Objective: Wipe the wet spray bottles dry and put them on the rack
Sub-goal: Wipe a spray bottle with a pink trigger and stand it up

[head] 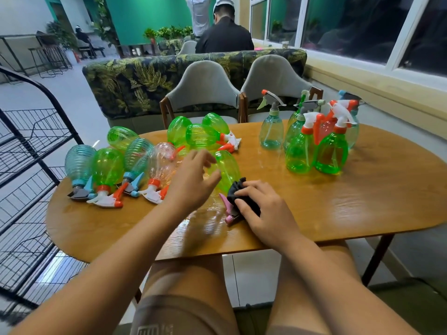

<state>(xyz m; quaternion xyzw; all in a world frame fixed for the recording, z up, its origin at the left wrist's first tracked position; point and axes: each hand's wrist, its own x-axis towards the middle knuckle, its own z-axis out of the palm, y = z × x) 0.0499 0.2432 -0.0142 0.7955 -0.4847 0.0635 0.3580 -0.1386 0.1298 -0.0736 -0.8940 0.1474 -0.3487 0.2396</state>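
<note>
Right hand (266,213) gripping black cloth (238,189) over half-hidden pink trigger (229,218), blurred left hand (191,182) loose-fingered

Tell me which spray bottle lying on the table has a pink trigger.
The green plastic spray bottle whose head lies under the black cloth in the right hand. The rest are orange-and-white or blue.

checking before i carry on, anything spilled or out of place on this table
A wet patch glistens on the table by the lying green bottle, near the right hand holding the black cloth. Nothing looks damaged.
</note>
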